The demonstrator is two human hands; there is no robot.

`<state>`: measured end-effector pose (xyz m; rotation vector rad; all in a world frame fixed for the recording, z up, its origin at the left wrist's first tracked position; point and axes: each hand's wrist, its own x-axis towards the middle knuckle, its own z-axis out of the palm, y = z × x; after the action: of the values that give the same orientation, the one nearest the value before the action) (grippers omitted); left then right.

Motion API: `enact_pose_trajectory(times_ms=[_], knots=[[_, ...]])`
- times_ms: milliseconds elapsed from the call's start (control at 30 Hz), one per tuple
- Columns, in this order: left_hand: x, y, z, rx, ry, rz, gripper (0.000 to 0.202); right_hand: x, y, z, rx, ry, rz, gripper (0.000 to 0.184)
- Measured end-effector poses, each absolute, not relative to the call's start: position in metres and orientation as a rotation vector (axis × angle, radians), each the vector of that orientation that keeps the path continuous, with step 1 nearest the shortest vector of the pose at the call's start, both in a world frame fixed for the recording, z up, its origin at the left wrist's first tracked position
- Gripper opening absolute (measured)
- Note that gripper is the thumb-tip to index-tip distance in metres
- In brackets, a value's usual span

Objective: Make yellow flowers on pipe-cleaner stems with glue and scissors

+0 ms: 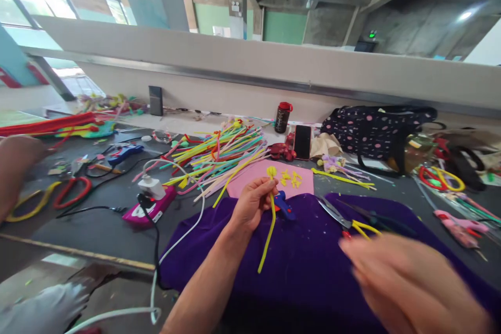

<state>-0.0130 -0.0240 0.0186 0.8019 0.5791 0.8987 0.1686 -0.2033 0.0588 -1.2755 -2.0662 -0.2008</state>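
My left hand (252, 203) is closed, pinching a yellow pipe-cleaner flower (271, 171) just under its round head. The flower's long stem (267, 240) hangs below the fingers over a purple cloth (309, 266). Behind that hand lies a blue glue gun (286, 207), partly covered. My right hand (415, 276) is at the lower right, smeared by motion, so its grip is unclear. Close to its fingertips lie scissors with yellow handles (336, 214). Small yellow pieces (295, 178) rest on a pink sheet (254, 177) beyond my left hand.
Colourful pipe cleaners (230, 148) are heaped behind the pink sheet. A phone (302, 142), a dark bottle (282, 117) and a patterned bag (371, 133) stand at the back. To the left, a magenta power strip (151, 209) trails cables. Another person's hand (23, 154) reaches in there.
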Motion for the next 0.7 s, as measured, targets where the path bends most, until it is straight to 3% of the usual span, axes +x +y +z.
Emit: enact_pose_trajectory(times_ms=[267, 700], knots=[[-0.01, -0.021, 0.018, 0.808, 0.626, 0.892, 0.021, 0.204, -0.064, 0.035, -1.839, -2.107, -0.139, 0.024], [-0.008, -0.021, 0.012, 0.812, 0.592, 0.877, 0.017, 0.223, -0.011, 0.014, -2.051, -2.183, 0.02, 0.025]])
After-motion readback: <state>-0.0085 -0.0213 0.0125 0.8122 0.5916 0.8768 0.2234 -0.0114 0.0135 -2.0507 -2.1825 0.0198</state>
